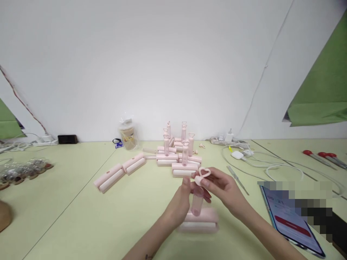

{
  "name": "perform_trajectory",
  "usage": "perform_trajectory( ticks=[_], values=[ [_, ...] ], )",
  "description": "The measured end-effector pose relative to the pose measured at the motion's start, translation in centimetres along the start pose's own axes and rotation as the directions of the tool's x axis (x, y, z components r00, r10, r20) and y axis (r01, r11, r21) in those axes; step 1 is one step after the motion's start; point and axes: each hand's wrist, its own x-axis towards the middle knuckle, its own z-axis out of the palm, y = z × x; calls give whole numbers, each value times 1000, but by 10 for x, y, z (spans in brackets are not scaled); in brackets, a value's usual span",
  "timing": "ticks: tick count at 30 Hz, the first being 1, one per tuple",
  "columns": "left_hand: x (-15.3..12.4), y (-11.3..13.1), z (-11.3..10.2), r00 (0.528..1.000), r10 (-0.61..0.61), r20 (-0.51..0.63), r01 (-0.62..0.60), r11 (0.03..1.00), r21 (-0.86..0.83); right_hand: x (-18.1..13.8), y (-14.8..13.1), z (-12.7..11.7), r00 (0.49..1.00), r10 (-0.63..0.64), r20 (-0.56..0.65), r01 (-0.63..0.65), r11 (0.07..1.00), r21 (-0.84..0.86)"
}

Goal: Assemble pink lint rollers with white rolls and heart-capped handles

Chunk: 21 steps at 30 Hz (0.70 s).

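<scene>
The white wall [162,54] stands behind the pile of pink rollers [177,159]. The pale green table [67,216] lies under the pile and all around it. A green sheet [322,94] hangs high up to the right of the pile. A phone [290,220] lies flat on the table, to the right of the pile and nearer to the person. Part of it is blurred. White cables [271,166] curl on the table to the right of the pile. Two loose rollers [119,175] lie end to end just left of the pile. A plastic cup [128,137] in a clear bag stands to the left of the pile, close to the wall.

The right hand [226,189] is in front of the pile, a little to its right. The left hand [180,204] is in front of the pile too, close beside the right hand. One single roller [199,222] lies on the table in front of the pile, right under both hands.

The left hand has its fingers closed on a clear pink tube [197,204]. The tube stands upright over the single roller, in front of the pile. The right hand pinches a small heart cap [202,174] with thumb and fingers. The cap sits just above the top of the tube. I cannot tell if the cap touches the tube.

A thin metal tool [238,180] lies on the table to the right of the pile.
</scene>
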Motion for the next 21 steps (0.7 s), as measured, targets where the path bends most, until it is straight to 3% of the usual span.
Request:
perform_trajectory(
  ticks=[4, 9, 15, 21],
  values=[
    [9, -4, 16, 999, -40, 9, 41, 970, -239, -9, 1, 5, 995, 61, 78, -62, 998, 9],
    [13, -16, 21, 996, -77, -37, 57, 924, -378, -10, -2, 1, 992, 32, 125, -35, 999, 27],
    [11, -24, 24, 998, -29, -62, 4, 929, -369, -13, -7, -1, 992, -10, 124, 31, 985, -172],
    [10, -25, 23, 994, -84, -67, 57, 938, -341, -13, -8, 0, 993, -28, 117, 53, 975, -217]
  ],
)
